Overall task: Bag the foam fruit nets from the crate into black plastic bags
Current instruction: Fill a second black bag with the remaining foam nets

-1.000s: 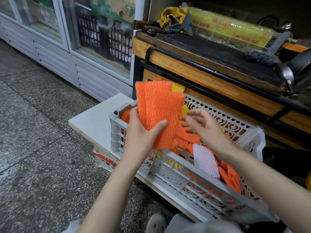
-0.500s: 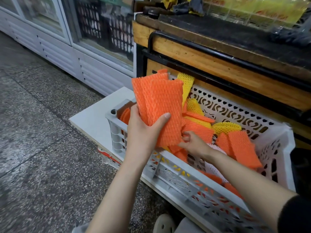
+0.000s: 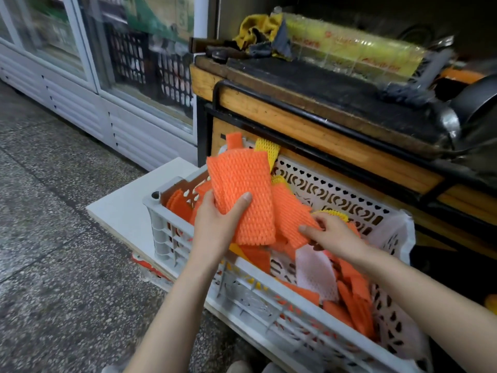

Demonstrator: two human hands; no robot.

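A grey-white slotted crate (image 3: 269,297) sits in front of me on a white board, filled with orange, yellow and white foam fruit nets. My left hand (image 3: 217,224) grips an upright stack of orange nets (image 3: 242,195) over the crate's left end, thumb across its front. Just to the right, my right hand (image 3: 330,235) pinches another orange net (image 3: 289,211) inside the crate. A white net (image 3: 316,270) lies below that hand. No black bag is in view.
The white board (image 3: 129,203) juts out under the crate onto speckled stone floor (image 3: 53,265). Behind the crate stands a wooden counter (image 3: 322,130) with a dark top, a yellow cloth (image 3: 258,28) and packaged trays. Glass-door coolers (image 3: 107,63) line the left.
My right hand has come up out of the crate with an orange net pinched in it, toward the stack in my left hand. The camera has tilted up, showing the counter top again.
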